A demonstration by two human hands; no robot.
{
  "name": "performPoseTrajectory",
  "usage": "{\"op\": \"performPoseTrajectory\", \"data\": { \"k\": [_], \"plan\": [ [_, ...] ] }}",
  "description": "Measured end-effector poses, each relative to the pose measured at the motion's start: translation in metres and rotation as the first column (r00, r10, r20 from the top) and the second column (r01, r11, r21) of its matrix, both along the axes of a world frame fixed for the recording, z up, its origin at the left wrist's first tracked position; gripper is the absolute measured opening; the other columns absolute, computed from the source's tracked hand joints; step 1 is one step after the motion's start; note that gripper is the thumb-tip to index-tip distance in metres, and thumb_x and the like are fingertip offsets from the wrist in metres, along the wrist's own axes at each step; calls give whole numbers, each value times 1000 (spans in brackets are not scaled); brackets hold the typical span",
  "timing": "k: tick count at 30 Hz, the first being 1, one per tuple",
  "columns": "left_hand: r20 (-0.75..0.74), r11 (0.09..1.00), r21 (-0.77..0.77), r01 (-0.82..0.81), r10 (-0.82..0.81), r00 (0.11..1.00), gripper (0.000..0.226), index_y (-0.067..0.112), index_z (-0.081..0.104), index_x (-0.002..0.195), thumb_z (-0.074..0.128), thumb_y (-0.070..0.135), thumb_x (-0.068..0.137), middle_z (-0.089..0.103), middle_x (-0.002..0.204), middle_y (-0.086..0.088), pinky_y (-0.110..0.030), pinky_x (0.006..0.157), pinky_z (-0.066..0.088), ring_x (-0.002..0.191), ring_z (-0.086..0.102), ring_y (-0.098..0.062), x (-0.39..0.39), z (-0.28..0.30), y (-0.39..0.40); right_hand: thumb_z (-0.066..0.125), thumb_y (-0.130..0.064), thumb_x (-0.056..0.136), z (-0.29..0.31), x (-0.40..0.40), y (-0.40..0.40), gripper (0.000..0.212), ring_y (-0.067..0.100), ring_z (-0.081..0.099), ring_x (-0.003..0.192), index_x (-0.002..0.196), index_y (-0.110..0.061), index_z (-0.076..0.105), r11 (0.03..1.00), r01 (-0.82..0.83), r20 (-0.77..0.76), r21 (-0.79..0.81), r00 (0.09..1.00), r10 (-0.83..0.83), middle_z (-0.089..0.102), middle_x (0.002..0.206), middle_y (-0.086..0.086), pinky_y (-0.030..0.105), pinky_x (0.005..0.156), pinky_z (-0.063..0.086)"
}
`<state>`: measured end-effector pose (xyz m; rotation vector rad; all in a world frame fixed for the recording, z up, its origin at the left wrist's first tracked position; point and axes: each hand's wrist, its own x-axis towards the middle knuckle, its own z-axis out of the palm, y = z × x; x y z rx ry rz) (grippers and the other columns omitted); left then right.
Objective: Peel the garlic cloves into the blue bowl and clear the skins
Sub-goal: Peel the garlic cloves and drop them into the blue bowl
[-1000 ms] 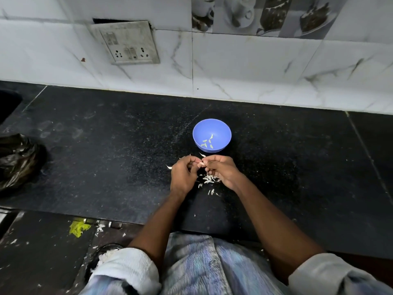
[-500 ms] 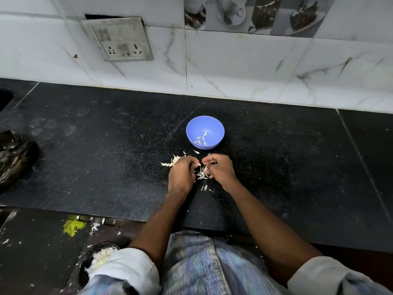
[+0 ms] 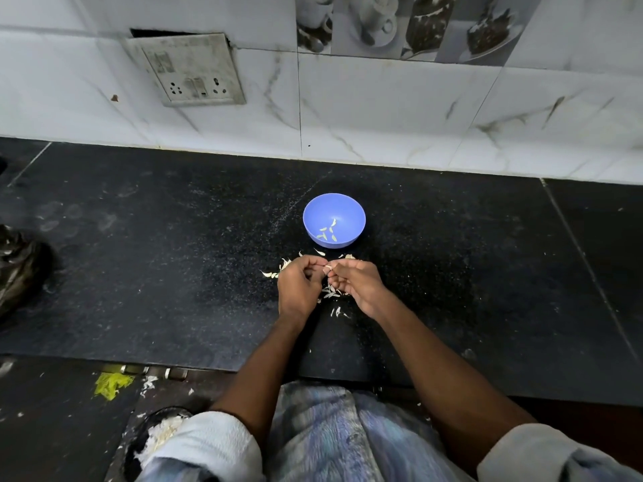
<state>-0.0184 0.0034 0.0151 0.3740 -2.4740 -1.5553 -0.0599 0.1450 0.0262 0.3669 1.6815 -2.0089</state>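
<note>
I see my left hand [image 3: 298,286] and right hand [image 3: 355,284] brought together over the black counter [image 3: 174,259], fingers of both curled in, fingertips meeting around a small pale garlic clove [image 3: 328,267] pinched between them; the clove is mostly hidden, so I can't say how much skin is left on it. Under and between the hands lies a scatter of skins [image 3: 330,292]; more of them sit just left of my left hand and behind my right, and a few thin bits lie nearer to me, by the wrists. Just beyond the hands, apart from them, the blue bowl [image 3: 351,207] stands upright on the counter; a few peeled cloves [image 3: 328,234] lie in its bottom. Further out, a crumpled dark bag [image 3: 19,269] sits at the far left edge of the counter; a switch plate with sockets [image 3: 193,69] hangs on the marbled wall tiles behind; on the floor at lower left I make out a yellow scrap [image 3: 112,384].
</note>
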Motion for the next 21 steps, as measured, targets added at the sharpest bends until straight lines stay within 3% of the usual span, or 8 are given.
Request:
{"op": "performPoseTrajectory", "data": {
  "k": [4, 9, 12, 15, 21],
  "plan": [
    [37, 999, 36, -11, 10, 999, 14, 25, 79, 89, 80, 11, 90, 76, 79, 14, -25, 72, 60, 71, 71, -5, -3, -1, -2, 71, -1, 93, 3, -4, 3, 16, 17, 67, 75, 107, 7, 73, 1000, -10, -33, -14, 999, 10, 75, 87, 15, 25, 75, 58],
    [64, 999, 41, 23, -26, 998, 14, 24, 82, 87, 78, 10, 90, 77, 76, 14, -24, 69, 59, 68, 72, -6, -8, 0, -4, 71, 7, 87, 3, -11, 6, 24, 26, 71, 89, 108, -4, 72, 994, -43, -98, 104, 994, 54, 78, 96, 18, 41, 93, 57],
    [81, 999, 39, 38, -41, 996, 13, 24, 83, 87, 78, 13, 91, 75, 69, 11, -23, 66, 56, 60, 64, 1, -12, 0, -6, 78, 6, 82, 7, -16, 6, 33, 32, 76, 93, 112, -5, 70, 992, 4, -100, 127, 995, 9, 78, 97, 20, 40, 92, 59],
    [83, 996, 71, 59, -65, 994, 12, 21, 85, 89, 76, 15, 92, 72, 63, 9, -26, 64, 56, 57, 61, -2, -15, 2, -7, 79, 8, 80, 12, -18, 7, 29, 29, 76, 89, 108, 5, 72, 994, 44, -70, 105, 997, -36, 76, 99, 25, 31, 84, 63],
    [78, 996, 70, 55, -60, 995, 11, 19, 86, 86, 77, 17, 91, 75, 66, 7, -25, 64, 55, 59, 61, 0, -17, 1, -4, 79, 9, 80, 11, -22, 13, 24, 26, 77, 90, 103, 4, 75, 997, 23, -24, 79, 999, -21, 78, 95, 18, 29, 82, 62]
  ]
}}
